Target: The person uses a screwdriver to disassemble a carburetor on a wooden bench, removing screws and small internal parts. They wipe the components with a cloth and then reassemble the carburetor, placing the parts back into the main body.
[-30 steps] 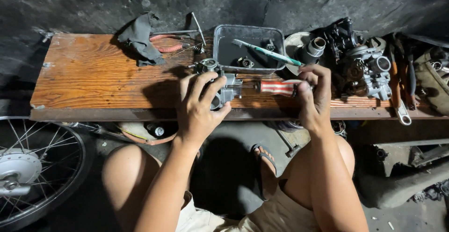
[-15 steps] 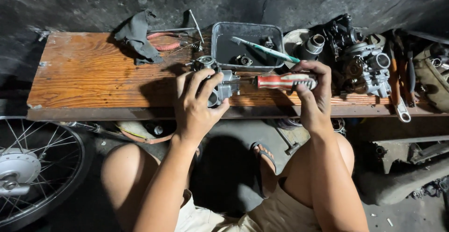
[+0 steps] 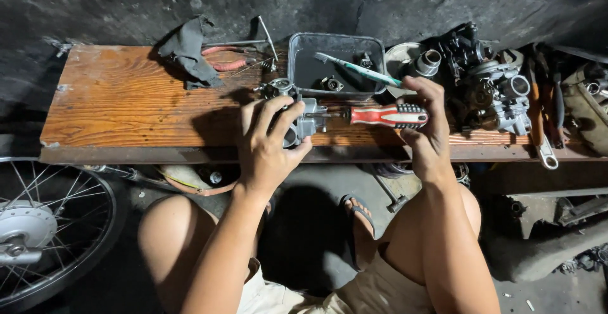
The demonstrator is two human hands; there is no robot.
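You steady the carburetor (image 3: 292, 112) near the bench (image 3: 126, 108) front edge, left hand (image 3: 269, 146) wrapped around it, right hand (image 3: 427, 127) closed on the screwdriver (image 3: 380, 115), its tip apparently seated, so keep it square.

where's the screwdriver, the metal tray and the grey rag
screwdriver (image 3: 387, 115): head view, on its red and white handle.
metal tray (image 3: 335, 38): head view, on its far rim.
grey rag (image 3: 189, 51): head view, on the middle of the cloth.
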